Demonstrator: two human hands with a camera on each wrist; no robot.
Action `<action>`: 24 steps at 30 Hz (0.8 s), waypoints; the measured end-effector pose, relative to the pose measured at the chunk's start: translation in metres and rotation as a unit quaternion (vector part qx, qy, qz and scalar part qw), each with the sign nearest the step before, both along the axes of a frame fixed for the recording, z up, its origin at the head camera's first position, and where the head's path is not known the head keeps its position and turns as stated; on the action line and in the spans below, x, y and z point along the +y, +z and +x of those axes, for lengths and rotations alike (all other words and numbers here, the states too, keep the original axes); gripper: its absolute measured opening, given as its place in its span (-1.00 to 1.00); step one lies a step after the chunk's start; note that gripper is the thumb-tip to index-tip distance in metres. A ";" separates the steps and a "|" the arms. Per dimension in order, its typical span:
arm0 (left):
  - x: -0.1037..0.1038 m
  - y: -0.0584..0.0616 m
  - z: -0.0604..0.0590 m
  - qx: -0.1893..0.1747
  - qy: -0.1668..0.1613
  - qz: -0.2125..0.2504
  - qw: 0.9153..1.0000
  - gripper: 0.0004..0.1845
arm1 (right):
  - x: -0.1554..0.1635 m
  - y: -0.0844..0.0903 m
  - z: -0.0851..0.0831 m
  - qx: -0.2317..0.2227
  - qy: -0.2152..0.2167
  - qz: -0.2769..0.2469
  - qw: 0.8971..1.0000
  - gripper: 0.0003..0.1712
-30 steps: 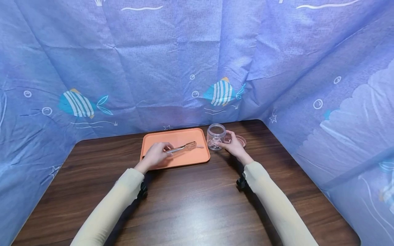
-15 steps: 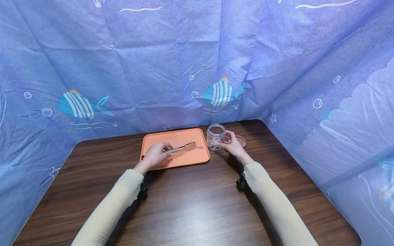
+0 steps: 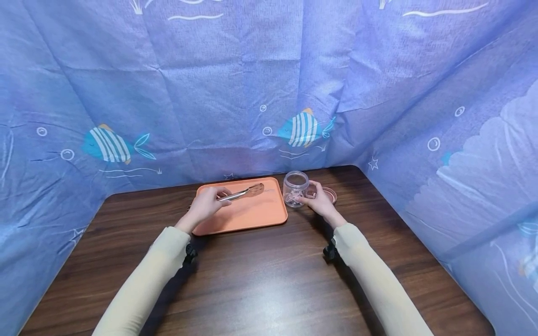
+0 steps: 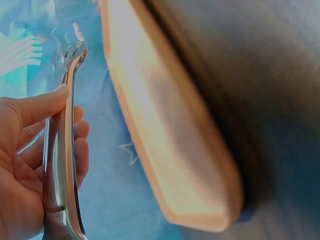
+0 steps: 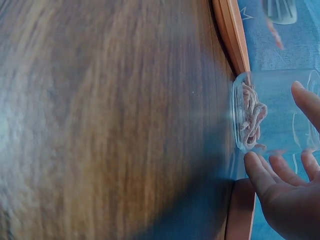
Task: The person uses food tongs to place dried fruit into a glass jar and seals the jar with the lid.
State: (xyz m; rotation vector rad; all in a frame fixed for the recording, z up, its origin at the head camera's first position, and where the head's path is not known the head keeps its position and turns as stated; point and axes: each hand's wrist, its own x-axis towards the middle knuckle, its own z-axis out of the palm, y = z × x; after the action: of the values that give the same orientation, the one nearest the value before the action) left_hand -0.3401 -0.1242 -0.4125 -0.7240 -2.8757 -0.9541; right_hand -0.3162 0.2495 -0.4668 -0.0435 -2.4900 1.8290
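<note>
Tongs, one pair, sit gripped in the left hand above one orange tray. At three o'clock of the tray, the right hand curls around one clear jar; one lid lies beyond.

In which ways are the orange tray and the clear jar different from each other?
The orange tray is flat, wide and opaque; the clear jar is tall, narrow and see-through. The tray's surface looks bare, while the jar has pinkish strands at its bottom. The left hand holds metal tongs above the tray without touching it, while the right hand grips the jar. Both stand on the wooden table, side by side.
</note>
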 end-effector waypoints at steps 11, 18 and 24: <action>-0.012 0.046 -0.004 0.052 0.003 -0.015 0.999 -0.70 | -0.006 0.023 0.014 -0.016 0.017 -0.014 1.000 -0.07; -0.009 0.062 -0.006 0.048 0.002 -0.024 0.999 -0.69 | -0.009 0.033 0.021 -0.018 0.017 -0.008 1.000 -0.09; 0.001 0.082 -0.009 0.063 -0.008 -0.043 0.997 -0.70 | -0.001 0.008 0.004 -0.007 0.013 -0.010 1.000 -0.06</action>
State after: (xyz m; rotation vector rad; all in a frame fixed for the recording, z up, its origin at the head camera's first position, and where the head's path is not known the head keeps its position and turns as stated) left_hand -0.3489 -0.1236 -0.3304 -0.7831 -2.8203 -0.7599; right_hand -0.3123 0.2480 -0.4590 -0.0249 -2.4936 1.8684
